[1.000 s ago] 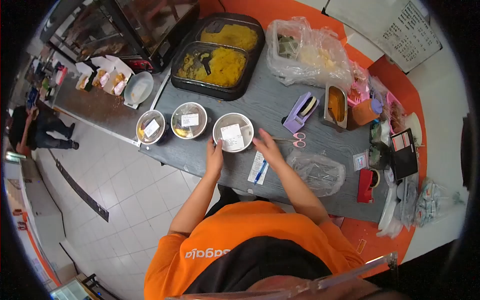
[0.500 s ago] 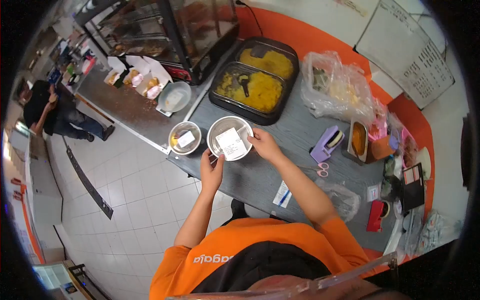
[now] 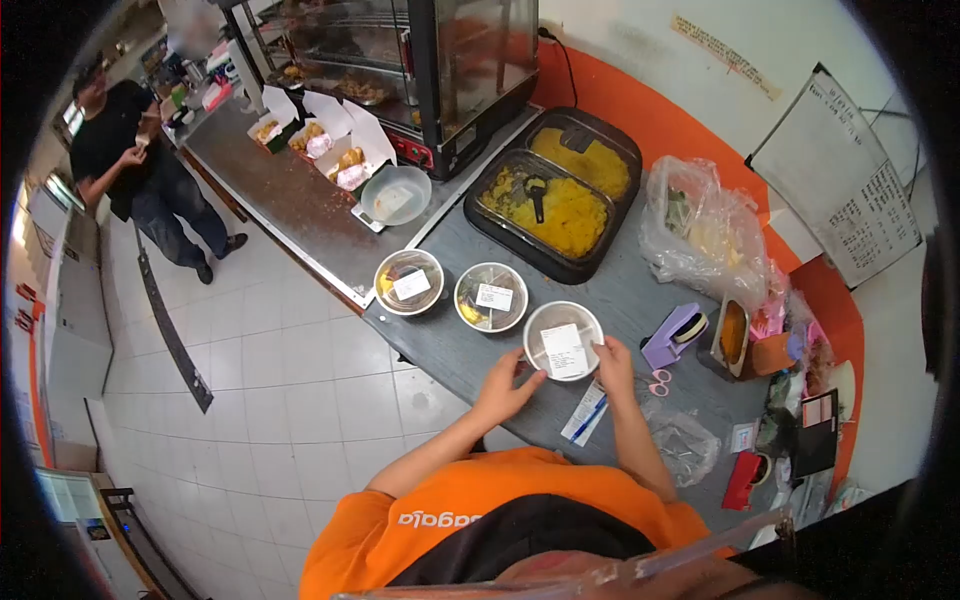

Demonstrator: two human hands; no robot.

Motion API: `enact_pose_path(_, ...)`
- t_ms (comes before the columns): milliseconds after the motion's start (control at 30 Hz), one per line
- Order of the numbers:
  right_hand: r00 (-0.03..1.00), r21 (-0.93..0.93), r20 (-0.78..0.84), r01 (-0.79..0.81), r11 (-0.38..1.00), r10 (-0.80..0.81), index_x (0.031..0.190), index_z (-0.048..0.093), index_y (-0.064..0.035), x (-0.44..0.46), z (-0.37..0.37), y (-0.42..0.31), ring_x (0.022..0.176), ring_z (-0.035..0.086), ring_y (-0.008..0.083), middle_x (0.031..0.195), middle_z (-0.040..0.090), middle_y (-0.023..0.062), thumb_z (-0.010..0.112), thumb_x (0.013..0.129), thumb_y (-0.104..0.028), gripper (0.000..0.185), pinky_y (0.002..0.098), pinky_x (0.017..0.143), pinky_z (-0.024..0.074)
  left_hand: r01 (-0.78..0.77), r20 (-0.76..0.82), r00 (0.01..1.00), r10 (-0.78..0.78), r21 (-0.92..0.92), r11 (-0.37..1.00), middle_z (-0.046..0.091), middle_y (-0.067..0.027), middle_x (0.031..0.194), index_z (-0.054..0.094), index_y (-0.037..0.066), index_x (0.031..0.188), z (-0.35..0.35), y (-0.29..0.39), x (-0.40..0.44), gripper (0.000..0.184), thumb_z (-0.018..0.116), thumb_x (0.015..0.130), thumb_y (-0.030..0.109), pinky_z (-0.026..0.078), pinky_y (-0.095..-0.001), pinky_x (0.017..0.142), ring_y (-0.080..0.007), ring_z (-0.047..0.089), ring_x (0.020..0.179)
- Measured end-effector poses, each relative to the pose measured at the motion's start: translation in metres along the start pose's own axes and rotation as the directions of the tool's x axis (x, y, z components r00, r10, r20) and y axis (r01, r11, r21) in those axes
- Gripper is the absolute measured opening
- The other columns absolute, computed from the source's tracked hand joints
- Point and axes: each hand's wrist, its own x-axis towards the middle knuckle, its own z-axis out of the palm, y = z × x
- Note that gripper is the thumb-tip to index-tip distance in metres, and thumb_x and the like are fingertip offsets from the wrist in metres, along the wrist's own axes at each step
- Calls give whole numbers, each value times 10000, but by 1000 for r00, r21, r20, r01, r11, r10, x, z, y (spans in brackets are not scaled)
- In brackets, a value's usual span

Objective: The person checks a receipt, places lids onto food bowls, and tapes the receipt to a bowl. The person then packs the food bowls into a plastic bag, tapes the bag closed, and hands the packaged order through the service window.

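Note:
A round lidded bowl (image 3: 563,342) with a white label lies between my two hands at the table's front edge. My left hand (image 3: 511,386) touches its lower left side, thumb against the rim. At its right side, my right hand (image 3: 614,366) holds the rim with the fingers partly hidden. Two more labelled bowls stand to the left, a middle bowl (image 3: 491,298) and a far-left bowl (image 3: 409,282). Just below the held bowl are a paper slip (image 3: 583,414) and a blue pen (image 3: 589,420).
Behind the bowls sits a black tray (image 3: 560,262) of yellow food. A purple tape dispenser (image 3: 675,337), pink scissors (image 3: 660,382) and plastic bags (image 3: 705,225) are to the right. A glass display case (image 3: 480,70) stands behind; a person (image 3: 150,170) stands at left.
The view has turned left, shifting the scene rightward. The labelled bowl, which hid the middle bowl half a second ago, is now to its right, still between both hands.

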Motion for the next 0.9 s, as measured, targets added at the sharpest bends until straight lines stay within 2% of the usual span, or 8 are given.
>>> enact_pose_path(100, 998, 1, 58, 10, 1000, -10, 968, 569, 53, 9, 16, -33, 685, 572, 125, 792, 622, 85, 516, 782, -107, 252, 241, 618, 435, -153, -108, 983, 146, -59, 986, 523, -185, 1006, 408, -33, 1154, -19, 10, 1, 497, 617, 777, 214, 460, -326, 765, -244, 566, 871)
enact_pose_path(367, 954, -9, 194, 235, 972, -229, 968, 566, 43, 63, 80, -60, 721, 585, 140, 812, 626, 117, 500, 770, -110, 258, 255, 646, 436, -122, -265, 962, 70, -186, 975, 530, -143, 1032, 438, -43, 1125, -64, 5, 25, 453, 615, 782, 195, 454, -309, 785, -206, 563, 928)
enact_pose_path(567, 929, -218, 252, 329, 919, -272, 984, 561, -4, 106, 104, -24, 817, 549, 240, 916, 573, 162, 542, 745, -186, 301, 298, 731, 420, 31, -322, 947, -2, 85, 996, 463, -165, 1153, 442, -3, 1130, -84, -34, 44, 517, 653, 748, 275, 433, -326, 787, -223, 478, 1023)
enact_pose_path(633, 919, 37, 347, 184, 982, -185, 1147, 489, -77, 110, 102, -23, 990, 490, 236, 1112, 513, 127, 568, 719, -228, 460, 305, 821, 382, 247, -202, 928, -313, -297, 923, 385, -182, 1232, 317, 30, 1254, -79, -49, 54, 722, 676, 709, 340, 400, -325, 823, -247, 431, 1059)
enact_pose_path(700, 838, 182, 506, -337, 923, 206, 1235, 400, -116, 79, 102, -58, 1034, 485, 240, 1148, 501, 89, 499, 764, -323, 524, 453, 813, 399, 351, -81, 894, -442, -487, 800, 370, -183, 1252, 267, 23, 1291, -86, -16, 54, 777, 666, 713, 356, 395, -316, 836, -241, 424, 1070)
enact_pose_path(733, 790, 202, 565, -411, 889, 237, 1234, 404, -120, 82, 104, -54, 1045, 484, 239, 1152, 499, 85, 490, 774, -323, 510, 491, 785, 412, 300, -92, 922, -375, -442, 846, 379, -177, 1251, 264, 16, 1295, -84, -27, 59, 770, 658, 721, 345, 394, -316, 844, -237, 426, 1077)
enact_pose_path(833, 853, 244, 506, -285, 927, 130, 1101, 497, -60, 76, 102, -59, 894, 560, 191, 1001, 570, 79, 496, 780, -279, 388, 347, 677, 475, 248, -74, 960, -271, -230, 941, 462, -168, 1179, 303, -22, 1272, -91, -25, 60, 665, 623, 759, 255, 415, -311, 840, -218, 475, 1058)
enact_pose_path(900, 887, 201, 462, -117, 973, 12, 1105, 508, -44, 72, 103, -79, 917, 533, 180, 1020, 549, 73, 521, 762, -243, 396, 319, 719, 445, 174, -100, 967, -232, -403, 899, 475, -170, 1160, 295, -23, 1274, -98, -8, 50, 672, 642, 747, 209, 434, -297, 823, -211, 510, 1011)
